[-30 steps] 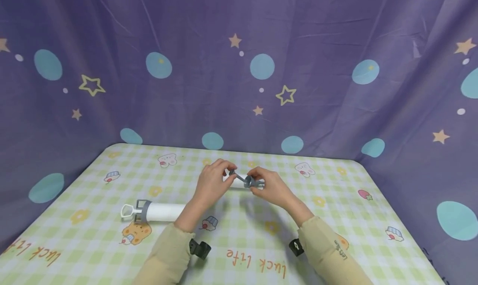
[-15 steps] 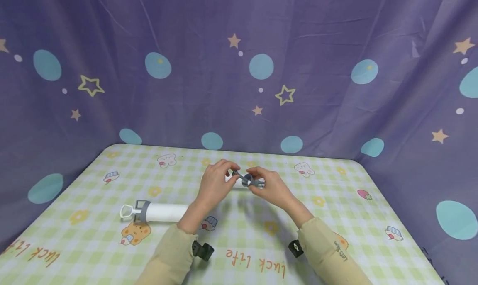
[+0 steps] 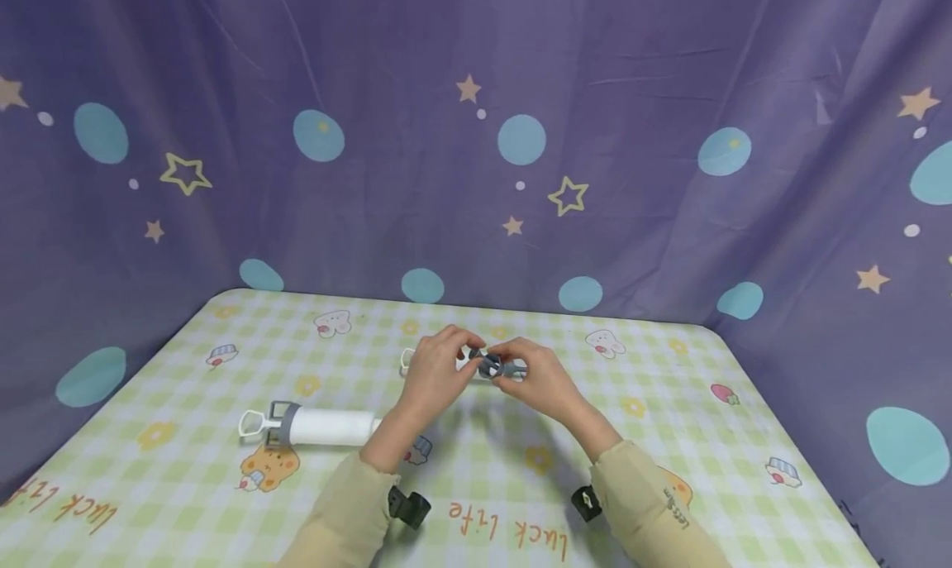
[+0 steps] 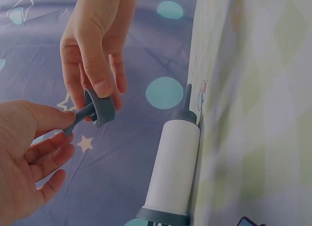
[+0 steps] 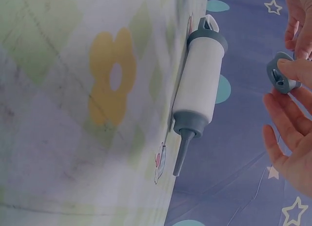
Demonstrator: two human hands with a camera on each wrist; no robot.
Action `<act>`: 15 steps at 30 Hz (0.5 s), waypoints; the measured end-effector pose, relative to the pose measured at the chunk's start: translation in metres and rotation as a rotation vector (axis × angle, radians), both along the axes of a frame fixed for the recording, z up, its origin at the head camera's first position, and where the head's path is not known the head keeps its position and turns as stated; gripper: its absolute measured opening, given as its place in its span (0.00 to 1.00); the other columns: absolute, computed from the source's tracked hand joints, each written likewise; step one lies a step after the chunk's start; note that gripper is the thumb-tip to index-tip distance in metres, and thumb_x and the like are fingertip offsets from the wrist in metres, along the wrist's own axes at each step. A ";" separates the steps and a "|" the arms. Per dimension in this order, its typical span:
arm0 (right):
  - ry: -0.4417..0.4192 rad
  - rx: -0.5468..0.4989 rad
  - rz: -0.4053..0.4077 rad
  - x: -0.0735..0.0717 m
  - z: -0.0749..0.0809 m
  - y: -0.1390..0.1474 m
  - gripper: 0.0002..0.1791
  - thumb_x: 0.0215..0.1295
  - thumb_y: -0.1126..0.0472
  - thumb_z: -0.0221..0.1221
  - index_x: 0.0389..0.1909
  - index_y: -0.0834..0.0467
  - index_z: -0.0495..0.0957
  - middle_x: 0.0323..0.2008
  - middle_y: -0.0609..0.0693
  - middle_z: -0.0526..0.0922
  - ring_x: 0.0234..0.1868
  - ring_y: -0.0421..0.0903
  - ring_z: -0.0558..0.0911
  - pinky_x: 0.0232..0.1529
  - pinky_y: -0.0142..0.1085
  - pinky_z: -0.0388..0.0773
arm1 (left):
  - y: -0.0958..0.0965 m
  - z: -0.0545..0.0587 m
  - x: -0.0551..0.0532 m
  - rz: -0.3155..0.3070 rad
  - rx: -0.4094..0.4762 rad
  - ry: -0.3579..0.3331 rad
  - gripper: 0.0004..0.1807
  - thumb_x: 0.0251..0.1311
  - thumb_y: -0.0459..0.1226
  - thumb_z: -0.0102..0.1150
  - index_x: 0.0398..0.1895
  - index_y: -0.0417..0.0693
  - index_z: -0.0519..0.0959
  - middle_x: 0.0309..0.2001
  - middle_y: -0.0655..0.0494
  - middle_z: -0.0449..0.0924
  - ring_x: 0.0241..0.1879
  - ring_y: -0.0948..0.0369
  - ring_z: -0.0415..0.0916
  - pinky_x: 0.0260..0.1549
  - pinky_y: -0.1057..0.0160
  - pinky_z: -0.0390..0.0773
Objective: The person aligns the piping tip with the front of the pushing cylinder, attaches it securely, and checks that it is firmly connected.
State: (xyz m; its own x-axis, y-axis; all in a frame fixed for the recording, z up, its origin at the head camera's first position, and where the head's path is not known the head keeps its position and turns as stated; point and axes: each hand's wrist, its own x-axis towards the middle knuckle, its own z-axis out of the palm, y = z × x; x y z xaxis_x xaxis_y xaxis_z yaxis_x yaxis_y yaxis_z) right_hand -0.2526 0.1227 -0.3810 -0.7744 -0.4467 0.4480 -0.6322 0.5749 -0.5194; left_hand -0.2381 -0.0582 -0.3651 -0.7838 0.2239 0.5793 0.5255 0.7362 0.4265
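Note:
Thumb and fingers of my left hand (image 3: 435, 378) pinch a small grey nozzle (image 4: 82, 118) by its narrow end. My right hand (image 3: 543, 382) grips a grey ring-shaped cap (image 4: 105, 109) between thumb and fingers. In the left wrist view the nozzle's wide end reaches the cap's opening; whether it is seated inside I cannot tell. Just behind both hands lies a white syringe-like tube (image 5: 200, 77) with grey ends, a long grey tip (image 5: 183, 150) and a pull handle. The hands hide much of it in the head view.
A second white syringe-like tube (image 3: 330, 427) with a grey collar and white loop handle (image 3: 253, 423) lies left of my left forearm. The table (image 3: 476, 469) has a green checked cover. A purple patterned curtain (image 3: 416, 204) hangs behind.
My left hand has moved right, bringing the nozzle from beside the cap up to its opening. The right hand stays nearly in place, still holding the cap.

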 end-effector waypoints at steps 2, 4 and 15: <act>-0.004 -0.009 0.000 0.000 -0.001 0.000 0.19 0.50 0.62 0.65 0.46 0.55 0.78 0.41 0.47 0.81 0.41 0.47 0.81 0.44 0.40 0.76 | 0.001 0.000 0.000 -0.003 -0.002 0.000 0.11 0.47 0.35 0.66 0.36 0.51 0.80 0.36 0.59 0.80 0.29 0.62 0.74 0.34 0.63 0.67; -0.023 -0.018 -0.005 0.000 -0.002 0.001 0.19 0.51 0.61 0.65 0.46 0.55 0.78 0.42 0.47 0.81 0.41 0.46 0.81 0.44 0.41 0.76 | 0.002 -0.001 0.001 -0.006 -0.002 -0.007 0.11 0.47 0.35 0.66 0.36 0.51 0.81 0.36 0.59 0.79 0.29 0.61 0.74 0.34 0.63 0.67; -0.061 -0.059 -0.025 0.000 -0.003 0.002 0.19 0.51 0.61 0.65 0.46 0.55 0.77 0.42 0.47 0.80 0.41 0.43 0.79 0.45 0.43 0.76 | 0.005 -0.004 0.002 -0.002 0.002 -0.018 0.11 0.47 0.40 0.67 0.36 0.52 0.81 0.36 0.60 0.80 0.31 0.60 0.76 0.36 0.60 0.69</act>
State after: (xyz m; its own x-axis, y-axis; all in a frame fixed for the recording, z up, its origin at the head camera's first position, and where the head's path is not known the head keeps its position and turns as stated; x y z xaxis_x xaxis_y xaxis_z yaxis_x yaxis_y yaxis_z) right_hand -0.2525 0.1248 -0.3844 -0.8113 -0.4014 0.4250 -0.5846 0.5571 -0.5898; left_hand -0.2366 -0.0529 -0.3692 -0.7938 0.2244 0.5652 0.5191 0.7341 0.4377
